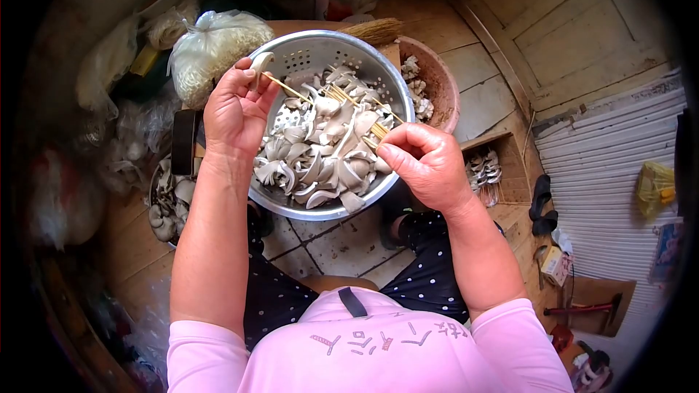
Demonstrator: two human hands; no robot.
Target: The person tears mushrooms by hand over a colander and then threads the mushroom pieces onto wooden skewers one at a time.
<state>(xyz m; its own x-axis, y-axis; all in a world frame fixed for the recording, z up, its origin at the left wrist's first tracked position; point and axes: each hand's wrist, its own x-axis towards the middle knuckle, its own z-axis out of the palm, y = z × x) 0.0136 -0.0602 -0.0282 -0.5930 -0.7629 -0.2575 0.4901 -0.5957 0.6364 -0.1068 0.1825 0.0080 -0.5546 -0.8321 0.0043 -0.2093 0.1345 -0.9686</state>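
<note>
My left hand (239,110) is raised at the colander's left rim, thumb and fingers pinching a pale oyster mushroom piece (261,63). A thin wooden skewer (290,89) runs from that piece out over the colander. My right hand (428,165) is closed at the right rim, its fingertips on the near end of a bundle of wooden skewers (378,132). The bundle slants across torn grey-white mushrooms (320,167) heaped in the metal colander (313,214). Its perforated wall shows at the far side.
A pink basin (448,98) with mushroom pieces stands behind on the right. Skewered mushrooms (483,173) lie in a box at the right. To the left are a stuffed plastic bag (218,54) and a container of darker mushrooms (169,207). A straw broom (373,30) lies beyond the colander.
</note>
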